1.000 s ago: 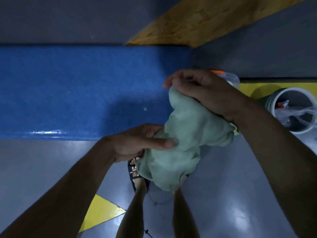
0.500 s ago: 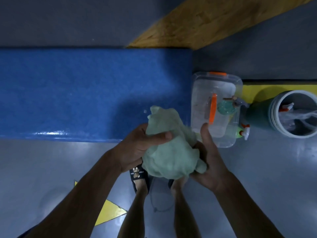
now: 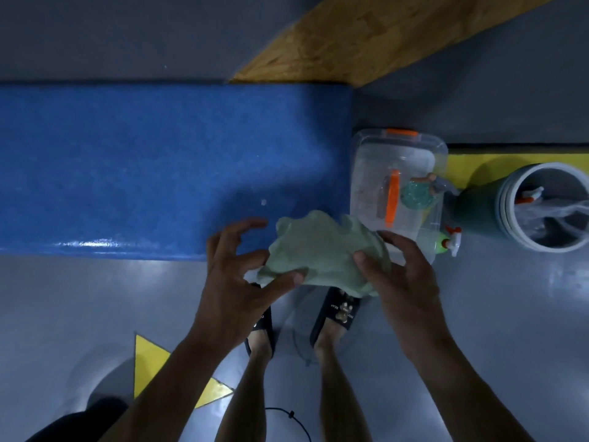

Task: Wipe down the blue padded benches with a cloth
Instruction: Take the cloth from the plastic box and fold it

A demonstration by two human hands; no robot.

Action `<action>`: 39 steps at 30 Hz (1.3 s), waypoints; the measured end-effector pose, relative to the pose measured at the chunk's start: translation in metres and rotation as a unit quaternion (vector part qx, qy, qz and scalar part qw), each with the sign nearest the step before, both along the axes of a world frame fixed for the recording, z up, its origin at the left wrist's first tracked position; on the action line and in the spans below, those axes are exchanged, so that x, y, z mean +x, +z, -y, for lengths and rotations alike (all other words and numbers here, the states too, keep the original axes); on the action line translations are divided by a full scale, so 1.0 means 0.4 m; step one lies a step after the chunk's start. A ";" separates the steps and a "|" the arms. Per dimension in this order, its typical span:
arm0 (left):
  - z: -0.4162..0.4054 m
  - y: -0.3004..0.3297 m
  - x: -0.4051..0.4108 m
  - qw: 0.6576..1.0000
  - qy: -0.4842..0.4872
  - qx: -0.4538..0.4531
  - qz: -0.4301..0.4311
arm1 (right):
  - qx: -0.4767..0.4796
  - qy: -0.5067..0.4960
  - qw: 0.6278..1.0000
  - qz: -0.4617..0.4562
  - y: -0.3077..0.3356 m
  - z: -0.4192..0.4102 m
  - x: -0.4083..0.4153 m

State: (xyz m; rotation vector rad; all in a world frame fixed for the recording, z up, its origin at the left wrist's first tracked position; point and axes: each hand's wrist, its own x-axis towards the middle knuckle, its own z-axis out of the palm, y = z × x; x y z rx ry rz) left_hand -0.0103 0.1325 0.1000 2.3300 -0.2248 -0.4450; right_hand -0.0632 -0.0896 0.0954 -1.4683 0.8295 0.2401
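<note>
the pale green cloth [image 3: 322, 253] is bunched between the two hands, held in the air over the near right corner of the blue padded bench [image 3: 153, 167] and the grey floor [image 3: 510, 314] in front of it. it does not lie flat on the padding; whether its far edge touches the bench cannot be told.

the left hand [image 3: 236, 275] comes up from the lower left with its palm turned toward the cloth. its thumb presses under the cloth's near left edge while the other fingers are spread and bent like a claw above the bench edge, not closed on anything. so this grip is a loose pinch at the cloth's border. the right hand [image 3: 404, 275] comes in from the lower right, thumb lying on top of the cloth and fingers curled round its right side, a fuller grip on the bundle.

one cloth, one bench, two hands. just right of the bench end stands one clear plastic box [image 3: 395, 193] with orange clasps, and two spray bottles lie against its right side: a teal one [image 3: 417, 193] and a green one [image 3: 446, 244]. further right is one white bucket [image 3: 548, 205]. two feet in dark sandals [image 3: 338, 314] stand below the cloth.
</note>
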 end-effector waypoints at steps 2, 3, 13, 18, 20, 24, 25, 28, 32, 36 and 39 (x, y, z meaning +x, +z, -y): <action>0.007 0.013 0.002 0.999 -0.041 -0.019 0.017 | -0.052 0.026 0.998 -0.004 0.009 -0.004 0.001; 0.013 0.022 0.005 0.998 -0.048 -0.041 0.003 | -0.069 0.057 0.996 0.004 0.013 -0.003 0.002; 0.023 0.011 0.068 0.945 -0.002 -0.200 -0.257 | -0.079 0.290 0.953 -0.036 0.015 0.016 0.033; 0.017 -0.049 0.075 0.887 0.058 -0.300 -0.346 | 0.169 0.133 0.974 -0.071 -0.027 0.041 0.059; 0.021 -0.074 0.070 0.894 0.089 -0.292 -0.327 | 0.232 0.130 0.961 -0.075 -0.062 0.028 0.048; 0.014 -0.121 0.052 0.907 0.128 -0.267 -0.300 | 0.172 0.058 0.980 -0.085 -0.111 0.004 0.030; 0.011 -0.133 0.045 0.905 0.138 -0.258 -0.308 | 0.151 0.048 0.984 -0.076 -0.115 0.001 0.029; 0.004 -0.162 0.029 0.902 0.151 -0.238 -0.327 | 0.128 0.019 0.990 -0.051 -0.134 -0.005 0.027; 0.007 -0.178 0.017 0.862 0.203 -0.289 -0.363 | 0.162 0.061 0.983 -0.060 -0.151 -0.018 0.015; 0.014 -0.178 0.018 0.880 0.202 -0.276 -0.329 | 0.050 0.092 0.994 -0.019 -0.166 -0.022 0.014; 0.035 -0.176 0.035 0.904 0.187 -0.260 -0.282 | -0.055 0.056 0.997 0.006 -0.182 -0.015 0.034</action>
